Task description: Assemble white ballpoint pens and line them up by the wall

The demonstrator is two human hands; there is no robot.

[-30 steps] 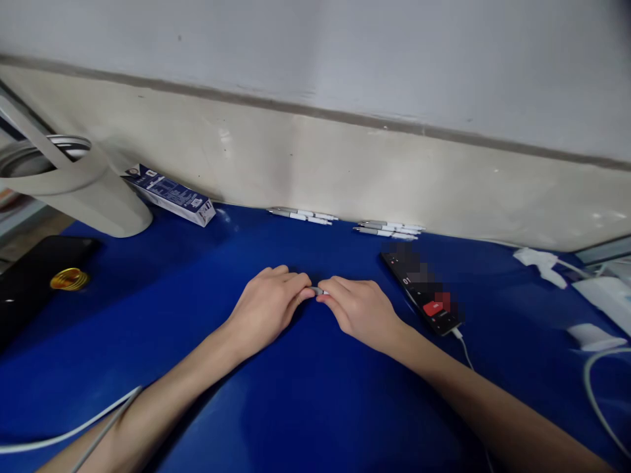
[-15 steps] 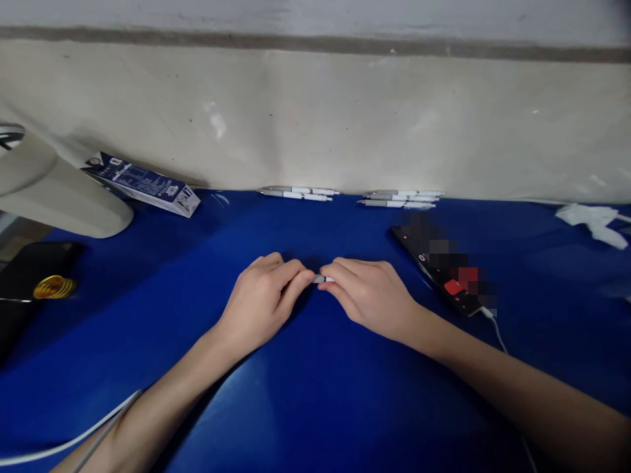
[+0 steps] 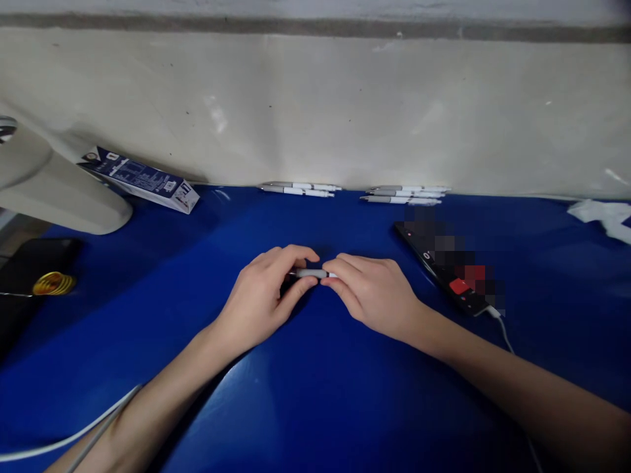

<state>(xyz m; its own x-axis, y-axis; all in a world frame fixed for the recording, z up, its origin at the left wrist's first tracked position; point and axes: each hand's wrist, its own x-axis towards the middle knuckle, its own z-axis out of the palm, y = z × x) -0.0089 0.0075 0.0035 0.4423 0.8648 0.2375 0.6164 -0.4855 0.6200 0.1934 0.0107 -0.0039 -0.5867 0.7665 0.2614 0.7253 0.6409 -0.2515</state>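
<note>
A pen [image 3: 310,273] with a grey grip and a white barrel lies level between my two hands above the blue tabletop. My right hand [image 3: 371,284] pinches the white barrel, and its fingers hide the rear end. Around the grey grip, my left hand [image 3: 263,289] is loosened, its index finger and thumb parted on either side of the pen. Whether the thumb or the other left fingers touch the pen, I cannot tell. The tip end is partly hidden inside the left hand.
By the wall lie two white pens [image 3: 300,190] and a group of several more pens [image 3: 405,196]. A phone [image 3: 444,269] with a cable is right of my hands. Leftward are a blue-white box [image 3: 142,180], a beige container [image 3: 64,177] and a yellow coil [image 3: 54,284]. White tissue [image 3: 604,217] lies far right.
The left index finger and thumb have spread apart, uncovering more of the grey grip. My right hand keeps its pinch on the pen. The view has tilted slightly downward.
</note>
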